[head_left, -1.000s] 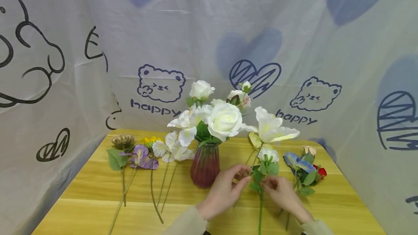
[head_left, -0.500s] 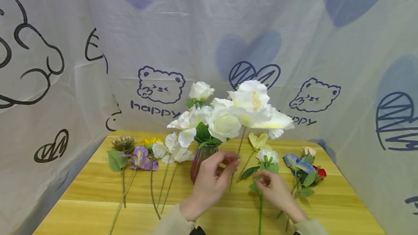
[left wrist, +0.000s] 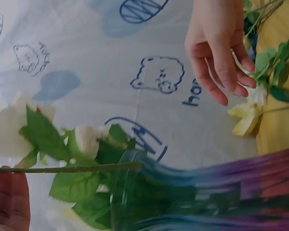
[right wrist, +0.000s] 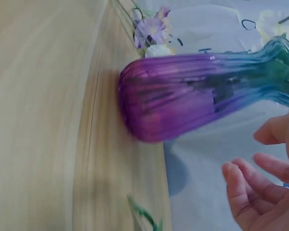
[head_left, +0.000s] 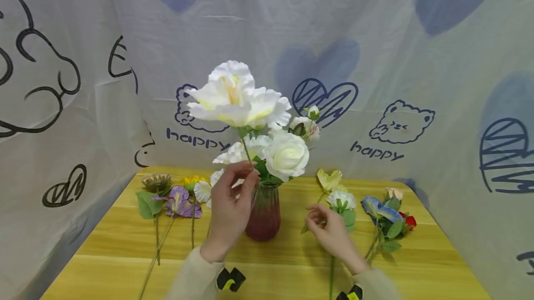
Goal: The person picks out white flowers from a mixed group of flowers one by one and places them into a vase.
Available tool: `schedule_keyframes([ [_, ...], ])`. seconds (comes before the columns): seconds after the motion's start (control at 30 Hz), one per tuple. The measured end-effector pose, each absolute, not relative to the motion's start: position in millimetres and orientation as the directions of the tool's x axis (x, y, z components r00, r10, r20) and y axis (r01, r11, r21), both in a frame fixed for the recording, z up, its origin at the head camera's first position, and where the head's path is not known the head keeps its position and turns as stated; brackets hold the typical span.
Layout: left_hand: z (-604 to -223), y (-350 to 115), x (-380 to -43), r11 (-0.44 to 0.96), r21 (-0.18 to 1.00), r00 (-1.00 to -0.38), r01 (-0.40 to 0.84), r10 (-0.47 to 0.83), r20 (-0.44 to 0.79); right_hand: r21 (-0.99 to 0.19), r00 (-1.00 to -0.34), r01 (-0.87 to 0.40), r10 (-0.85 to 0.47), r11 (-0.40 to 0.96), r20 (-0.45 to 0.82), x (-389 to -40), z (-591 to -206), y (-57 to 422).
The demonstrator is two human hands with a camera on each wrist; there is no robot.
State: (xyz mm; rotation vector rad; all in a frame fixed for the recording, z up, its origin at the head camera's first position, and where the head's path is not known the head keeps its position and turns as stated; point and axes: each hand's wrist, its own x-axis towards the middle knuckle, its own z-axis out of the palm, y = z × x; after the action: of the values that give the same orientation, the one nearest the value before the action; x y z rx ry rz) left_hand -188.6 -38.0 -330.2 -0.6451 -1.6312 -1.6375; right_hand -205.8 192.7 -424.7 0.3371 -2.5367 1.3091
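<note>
In the head view my left hand (head_left: 231, 209) pinches the stem of a large white flower (head_left: 239, 98) with ruffled, yellow-tinged petals. The bloom is raised in front of the ribbed glass vase (head_left: 263, 219), which shades from green to purple-red. Roses and other white blooms (head_left: 287, 156) fill the vase. In the left wrist view the lower end of the held stem (left wrist: 91, 168) overlaps the vase rim (left wrist: 116, 202). My right hand (head_left: 331, 232) hovers right of the vase, fingers loosely bent with nothing in them. The right wrist view shows this hand (right wrist: 269, 187) below the vase neck.
On the table's left lie a purple flower (head_left: 179, 201), a yellow flower (head_left: 193, 180) and other stems. A pale yellow flower (head_left: 329, 180) and a white flower (head_left: 341, 199) lie to the right, beside blue (head_left: 381, 209) and red (head_left: 410, 221) blooms. A printed cloth hangs behind.
My left hand has lifted the white flower from the right side and carried it left and up to the vase. My right hand has come away from the leafy stem and moved slightly left.
</note>
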Motion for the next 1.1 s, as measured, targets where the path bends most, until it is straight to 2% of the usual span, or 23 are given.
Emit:
schedule_keyframes([
  [0.27, -312.0, -55.8, -199.2, 0.112, 0.598, -0.557, 0.794, -0.261, 0.789, -0.797, -0.888, -0.456, -0.142, 0.396, 0.438, -208.6, -403.4, 152.2],
  [0.4, -307.5, -57.8, -203.0, 0.125, 0.591, -0.545, 0.797, -0.275, 0.792, -0.756, -0.849, -0.522, -0.154, 0.394, 0.506, -220.5, -411.4, 136.9],
  [0.57, -307.0, -56.8, -207.5, 0.132, 0.58, -0.531, 0.804, -0.283, 0.799, -0.665, -0.791, -0.59, -0.164, 0.458, 0.589, -243.4, -431.0, 121.9],
  [0.83, -316.3, -54.3, -213.0, 0.175, 0.583, -0.534, 0.794, -0.261, 0.805, -0.691, -0.848, -0.502, -0.137, 0.521, 0.512, -259.2, -437.3, 102.3],
  [1.1, -329.3, -53.8, -223.4, 0.263, 0.594, -0.566, 0.76, -0.181, 0.804, -0.675, -0.845, -0.499, -0.133, 0.543, 0.517, -261.9, -440.0, 98.5],
])
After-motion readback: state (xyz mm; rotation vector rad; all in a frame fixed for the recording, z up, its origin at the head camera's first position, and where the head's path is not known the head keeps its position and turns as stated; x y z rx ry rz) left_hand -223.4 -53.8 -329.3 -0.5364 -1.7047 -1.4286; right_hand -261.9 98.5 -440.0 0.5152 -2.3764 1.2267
